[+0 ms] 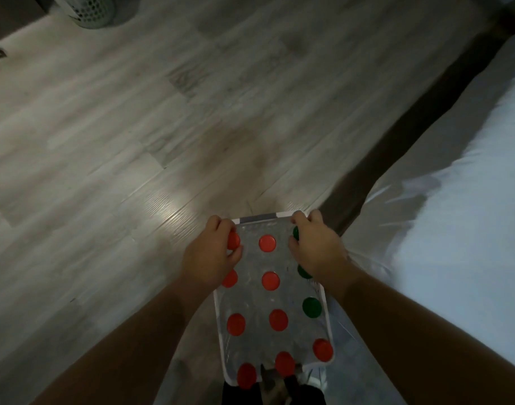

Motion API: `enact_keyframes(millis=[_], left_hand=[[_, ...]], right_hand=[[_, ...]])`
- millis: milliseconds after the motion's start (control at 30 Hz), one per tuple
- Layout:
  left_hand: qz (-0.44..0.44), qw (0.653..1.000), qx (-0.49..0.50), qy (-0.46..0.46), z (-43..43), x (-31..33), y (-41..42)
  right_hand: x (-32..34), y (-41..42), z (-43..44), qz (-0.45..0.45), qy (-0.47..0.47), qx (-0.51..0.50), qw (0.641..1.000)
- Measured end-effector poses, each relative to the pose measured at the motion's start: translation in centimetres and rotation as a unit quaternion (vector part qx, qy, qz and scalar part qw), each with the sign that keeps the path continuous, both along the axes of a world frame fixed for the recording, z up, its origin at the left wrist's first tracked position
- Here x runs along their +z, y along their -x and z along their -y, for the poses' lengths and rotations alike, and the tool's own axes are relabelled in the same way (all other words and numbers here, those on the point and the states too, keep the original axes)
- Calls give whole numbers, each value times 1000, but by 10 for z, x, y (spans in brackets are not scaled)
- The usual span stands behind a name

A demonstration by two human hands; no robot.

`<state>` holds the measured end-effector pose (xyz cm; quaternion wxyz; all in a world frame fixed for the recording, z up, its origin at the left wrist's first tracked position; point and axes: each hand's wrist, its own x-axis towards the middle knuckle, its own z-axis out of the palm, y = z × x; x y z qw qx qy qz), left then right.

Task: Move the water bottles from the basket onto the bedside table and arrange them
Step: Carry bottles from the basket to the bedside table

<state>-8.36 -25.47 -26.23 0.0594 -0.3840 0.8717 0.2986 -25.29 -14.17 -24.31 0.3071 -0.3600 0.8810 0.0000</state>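
A white basket [257, 218] is held in front of me, seen from above, packed with several clear water bottles with red caps [267, 243] and green caps [312, 307]. My left hand [211, 255] grips the basket's left rim near the far corner, its fingers curled beside a red cap. On the right rim near the far corner, my right hand [316, 247] closes over the edge, partly covering two green caps. The basket hangs above the floor beside the bed. No bedside table is in view.
Grey wood-look floor [133, 127] spreads ahead and to the left. A bed with white bedding [455, 185] and a dark frame [396, 127] runs along the right. A perforated pale bin [89, 7] stands at the far top left.
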Motion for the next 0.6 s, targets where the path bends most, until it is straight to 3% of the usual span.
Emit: enact_keyframes(millis=[300,433,600], left_hand=[[82,994,-13,74,-1,0,9],[73,992,-30,95,-2,11,10],[51,994,21,92,-5,41,13]], right_hand=[[-5,11,-6,-3,-22,68,997],[4,17,-7,2,-28,106,994],[38,25,-15,-12,1,133,991]])
